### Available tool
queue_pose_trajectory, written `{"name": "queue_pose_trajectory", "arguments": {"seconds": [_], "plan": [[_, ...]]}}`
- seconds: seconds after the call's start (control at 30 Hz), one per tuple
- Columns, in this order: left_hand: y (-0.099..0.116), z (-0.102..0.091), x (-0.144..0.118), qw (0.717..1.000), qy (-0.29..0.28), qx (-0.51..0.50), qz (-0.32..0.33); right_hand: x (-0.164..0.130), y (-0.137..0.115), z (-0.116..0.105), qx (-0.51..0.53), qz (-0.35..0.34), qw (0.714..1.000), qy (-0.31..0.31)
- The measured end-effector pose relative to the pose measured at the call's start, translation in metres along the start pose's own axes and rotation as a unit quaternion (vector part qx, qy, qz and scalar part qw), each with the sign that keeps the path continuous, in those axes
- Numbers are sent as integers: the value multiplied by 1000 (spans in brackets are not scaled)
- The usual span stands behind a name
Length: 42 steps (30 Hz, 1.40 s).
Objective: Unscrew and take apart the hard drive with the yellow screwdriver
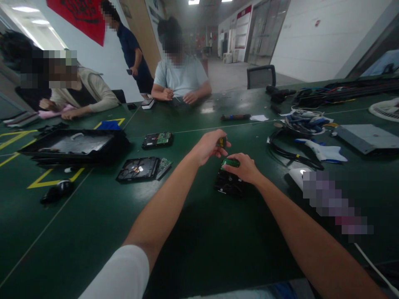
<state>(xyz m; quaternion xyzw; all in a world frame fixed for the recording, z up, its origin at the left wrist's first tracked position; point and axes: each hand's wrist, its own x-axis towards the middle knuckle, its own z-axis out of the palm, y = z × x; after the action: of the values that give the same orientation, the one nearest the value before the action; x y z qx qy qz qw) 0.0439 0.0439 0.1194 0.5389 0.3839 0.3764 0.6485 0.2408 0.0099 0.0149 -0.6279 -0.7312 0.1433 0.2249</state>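
Curling the left hand (210,145) partway round a small dark tool (222,142) with yellow marks, holding it above the tabletop (199,224), lower fingers loosely bent. Gripping a green board (231,162) between thumb and fingers of the right hand (247,168), holding it over the far end of a black drive (229,183); not telling from here whether lifted clear or touching. Seeing that drive lying flat on the tabletop, just below the right hand. To the left, noting a second drive (139,169) with a loose board (164,167) beside it, and a third drive (157,140) farther back.

Checking for writing: finding the tool's yellow marks too small to read. Spotting dark brushed characters on a red banner (82,16), cut off by the frame edge, not making them out. Finding pale lettering on a red wall sign (244,15) too blurred.
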Motion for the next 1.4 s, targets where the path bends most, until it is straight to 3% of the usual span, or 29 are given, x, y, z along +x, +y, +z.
{"name": "queue_pose_trajectory", "arguments": {"seconds": [0.13,0.33,0.6,0.87,1.07,1.27,1.4], "plan": [[0,-2,1,999,18,31,27,0,0,0,5,5,1000,2],[-2,-2,2,1000,1,-4,-3,1,2,3,6,2,1000,1],[-1,-1,2,1000,28,1,15,0,1,1,3,3,1000,-1],[-2,-4,1,1000,-16,-12,-8,1,2,2,1,-5,1000,4],[-1,-3,0,1000,11,-20,-3,0,1,1,1,0,1000,-1],[0,-3,2,998,52,33,13,0,2,2,6,0,1000,1],[-1,-2,2,999,33,16,12,0,1,2,5,1,1000,2]]}}
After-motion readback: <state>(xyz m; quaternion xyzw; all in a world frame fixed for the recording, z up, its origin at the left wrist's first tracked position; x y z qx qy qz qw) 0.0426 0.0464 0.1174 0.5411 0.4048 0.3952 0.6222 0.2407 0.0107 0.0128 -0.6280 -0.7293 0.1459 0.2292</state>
